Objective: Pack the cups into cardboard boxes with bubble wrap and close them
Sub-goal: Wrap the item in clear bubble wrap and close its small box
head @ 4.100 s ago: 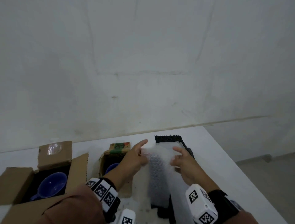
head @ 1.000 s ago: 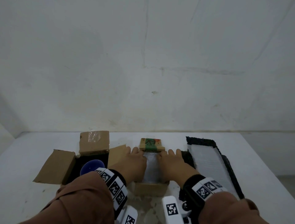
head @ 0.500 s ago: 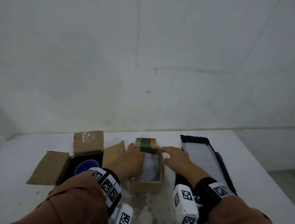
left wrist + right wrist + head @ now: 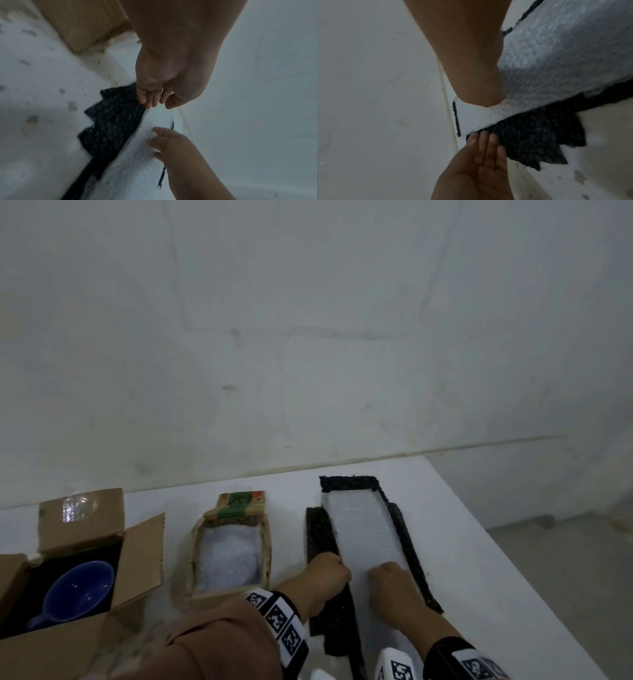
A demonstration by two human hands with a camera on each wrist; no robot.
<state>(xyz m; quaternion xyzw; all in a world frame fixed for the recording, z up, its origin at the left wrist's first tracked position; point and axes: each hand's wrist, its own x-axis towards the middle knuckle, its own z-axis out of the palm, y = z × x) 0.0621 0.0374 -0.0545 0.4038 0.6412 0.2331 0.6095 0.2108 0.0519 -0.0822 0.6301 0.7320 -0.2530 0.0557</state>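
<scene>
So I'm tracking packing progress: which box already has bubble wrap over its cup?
The smaller middle box; the larger left box shows its blue cup bare.

The light is dim, soft and greyish, with only weak shadows. The head view is wide and bends straight lines near its edges. Both wrist views are darker, grainy and blurred, especially near the borders.

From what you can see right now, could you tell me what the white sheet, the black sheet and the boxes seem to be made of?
White sheet: likely translucent plastic bubble wrap; small round cells show in the right wrist view.
Black sheet: probably black bubble wrap too, matte, with the same cell pattern and ragged edges.
Boxes: plain brown cardboard, matte; glossy clear tape on one flap.
</scene>
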